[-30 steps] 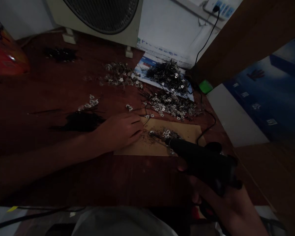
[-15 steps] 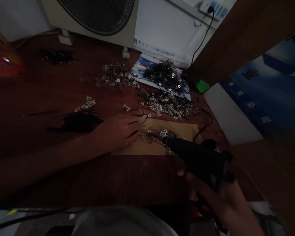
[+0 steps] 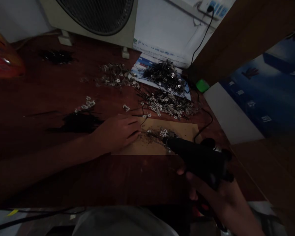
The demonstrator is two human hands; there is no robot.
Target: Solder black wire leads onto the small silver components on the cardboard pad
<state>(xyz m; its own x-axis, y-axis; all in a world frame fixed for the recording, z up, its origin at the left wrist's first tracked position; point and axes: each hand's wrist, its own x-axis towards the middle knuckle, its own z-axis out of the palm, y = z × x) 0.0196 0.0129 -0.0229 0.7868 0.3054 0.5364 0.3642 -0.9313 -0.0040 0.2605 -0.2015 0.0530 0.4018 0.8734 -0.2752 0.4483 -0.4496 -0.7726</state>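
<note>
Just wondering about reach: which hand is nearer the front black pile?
Left. The left hand is just right of the front black pile; the right hand is much farther right, holding the black tool.

Black tool, tip over tan sheet

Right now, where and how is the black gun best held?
The gun is probably best taken by its rear handle, from the near right, as the right hand has it. The body narrows to a thin tip pointing left over the card, near the left hand, so I'd avoid that end.
</note>
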